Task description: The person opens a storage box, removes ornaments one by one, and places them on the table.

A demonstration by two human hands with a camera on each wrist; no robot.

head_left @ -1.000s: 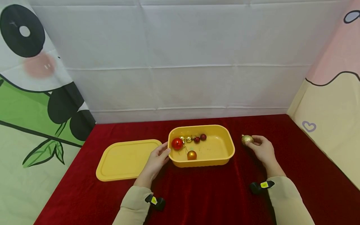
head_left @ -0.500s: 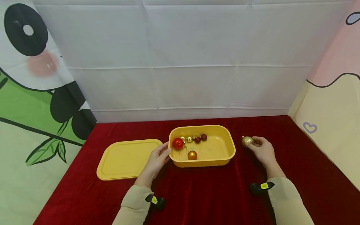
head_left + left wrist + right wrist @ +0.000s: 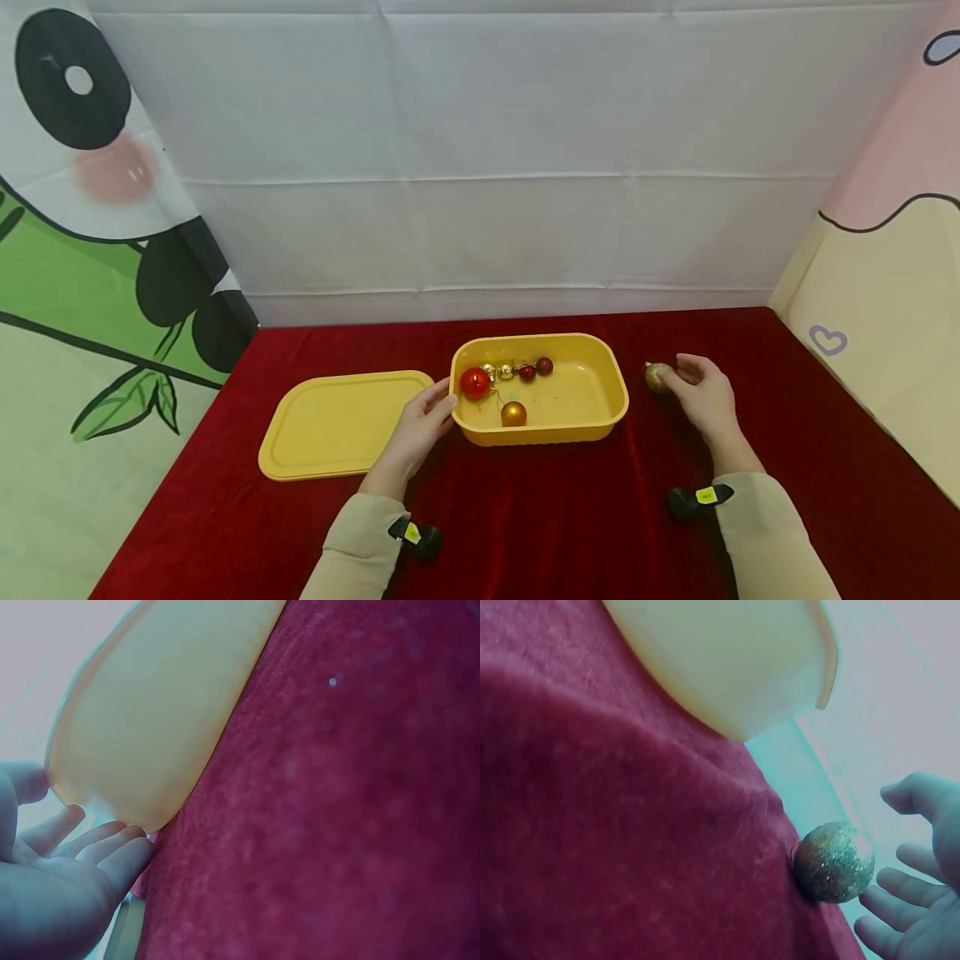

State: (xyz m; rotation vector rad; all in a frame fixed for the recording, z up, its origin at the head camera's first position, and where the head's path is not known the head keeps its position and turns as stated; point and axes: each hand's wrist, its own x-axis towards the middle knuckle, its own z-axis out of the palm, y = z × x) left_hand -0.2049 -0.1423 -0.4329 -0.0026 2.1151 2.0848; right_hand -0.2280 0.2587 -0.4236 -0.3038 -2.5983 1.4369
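Note:
A yellow box [image 3: 617, 392] stands open on the red cloth with a red ball [image 3: 475, 382], an orange ball [image 3: 513, 413] and several small balls [image 3: 525, 369] inside. My left hand [image 3: 433, 407] holds the box's left end, thumb at the rim and fingers against the wall; the left wrist view shows the fingers [image 3: 112, 844] touching the box [image 3: 150, 720]. A gold glitter ball [image 3: 656, 377] lies on the cloth right of the box. My right hand [image 3: 681, 372] hovers just beside it, fingers spread. In the right wrist view a small gap separates the ball [image 3: 832, 862] from the fingers [image 3: 904, 885].
The yellow lid [image 3: 337, 425] lies flat left of the box. White cloth walls close the back, with printed panels at both sides. Red cloth [image 3: 540, 517] covers the table towards me. The box wall [image 3: 727, 660] is near the ball.
My right hand has lowered the gold glitter ball onto the cloth and let go; its fingers have opened away from it. The left hand and box have not moved.

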